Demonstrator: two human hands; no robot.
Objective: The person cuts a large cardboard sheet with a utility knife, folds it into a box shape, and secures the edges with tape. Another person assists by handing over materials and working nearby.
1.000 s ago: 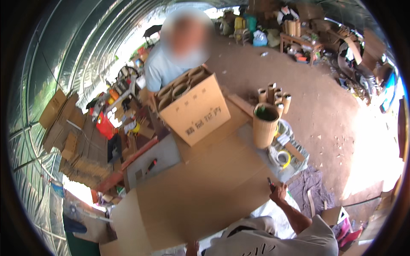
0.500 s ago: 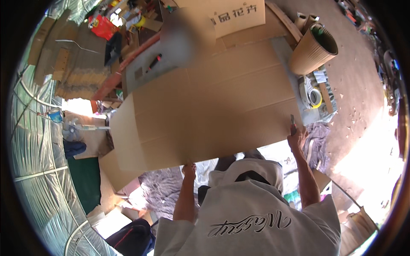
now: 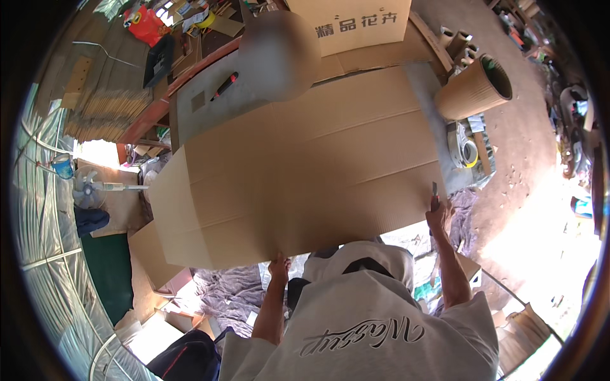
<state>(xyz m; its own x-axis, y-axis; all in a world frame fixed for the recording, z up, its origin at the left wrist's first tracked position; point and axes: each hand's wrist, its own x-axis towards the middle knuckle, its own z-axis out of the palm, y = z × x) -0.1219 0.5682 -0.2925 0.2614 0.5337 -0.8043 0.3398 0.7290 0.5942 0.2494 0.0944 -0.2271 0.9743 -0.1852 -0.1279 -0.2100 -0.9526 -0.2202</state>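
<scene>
Nearest, the left hand (image 3: pixel 278 267) is closed on the near edge of a large cardboard sheet (image 3: pixel 311 184), thumb uppermost; its other fingers are mostly hidden. At the sheet's right near corner, the right hand (image 3: pixel 438 217) is closed around a slim cutter (image 3: pixel 434 198), blade pointing away from the body. The sheet lies flat across the grey table (image 3: pixel 190 122), covering most of it. Crease lines cross it, but no fold stands up and I see no cut in it, so cutting or shaping seems not yet done here; the blurred middle could hide marks. Beyond its right edge sit a tape dispenser (image 3: pixel 459 146) and a ribbed brown container (image 3: pixel 467 92), tilted in view. A 2nd cutter (image 3: pixel 223 87), red and black, lies at the far left. Farthest, 1 carton (image 3: pixel 362 30) stands already formed.
</scene>
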